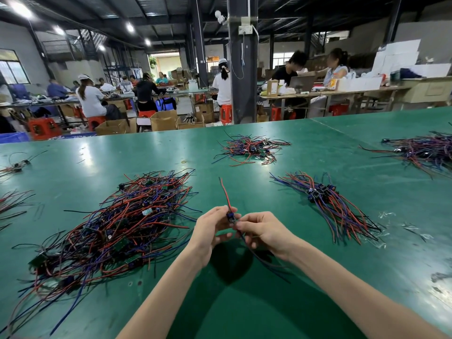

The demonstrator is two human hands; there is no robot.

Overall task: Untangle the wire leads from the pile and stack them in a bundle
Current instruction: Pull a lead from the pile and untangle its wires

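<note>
A big tangled pile point(115, 228) of red, blue and black wire leads with small green boards lies on the green table point(244, 302) to my left. To my right lies a neater bundle point(325, 199) of leads laid side by side. Between them, above the table, both hands hold one wire lead point(231, 216). My left hand point(210, 228) pinches its small blue part, and the red wire sticks up from there. My right hand point(264, 231) grips the dark wires that trail down toward me.
Another tangled heap point(252, 149) sits further back at the centre, and a larger one point(425, 150) at the far right. Loose leads point(12, 204) lie at the left edge. Bits of clear plastic wrap point(386, 216) lie right of the bundle. Beyond the table, people work at benches.
</note>
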